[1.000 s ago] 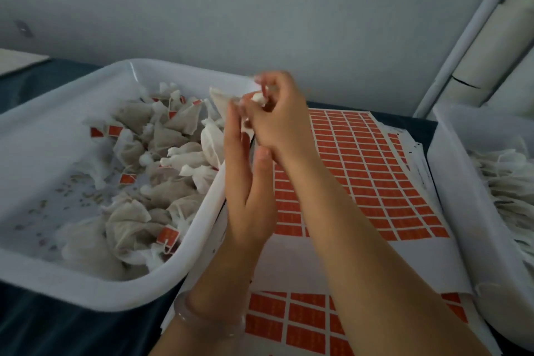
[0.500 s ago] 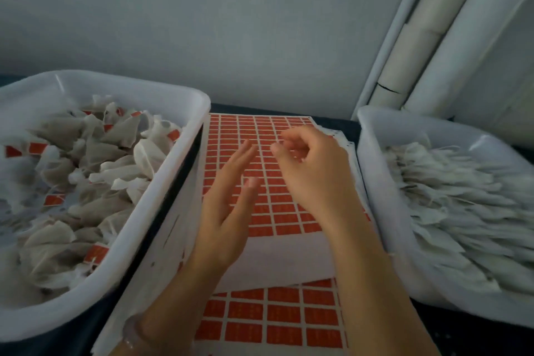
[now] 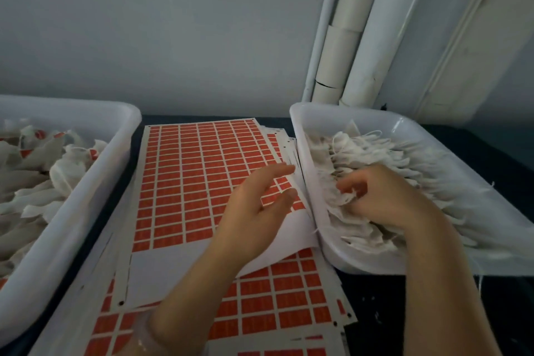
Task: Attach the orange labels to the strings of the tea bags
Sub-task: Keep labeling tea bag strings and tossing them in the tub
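Sheets of orange labels [image 3: 202, 170] lie between two white trays. The right tray [image 3: 318, 136] holds a pile of plain white tea bags [image 3: 384, 153] with loose strings. My right hand [image 3: 384, 196] is inside that tray, fingers curled into the pile and pinching a tea bag near the tray's left wall. My left hand [image 3: 257, 214] hovers over the label sheet with relaxed, straight fingers and holds nothing. The left tray [image 3: 95, 182] contains tea bags with orange labels [image 3: 66, 165] attached.
A dark table top [image 3: 372, 303] lies under everything. White pipes [image 3: 349, 37] run up the grey wall behind the right tray. Several more label sheets are stacked below the top one, reaching the front edge.
Both hands left the left tray, where they released a labelled tea bag, and swung right. My right hand has entered the right tray; the view has turned right too.
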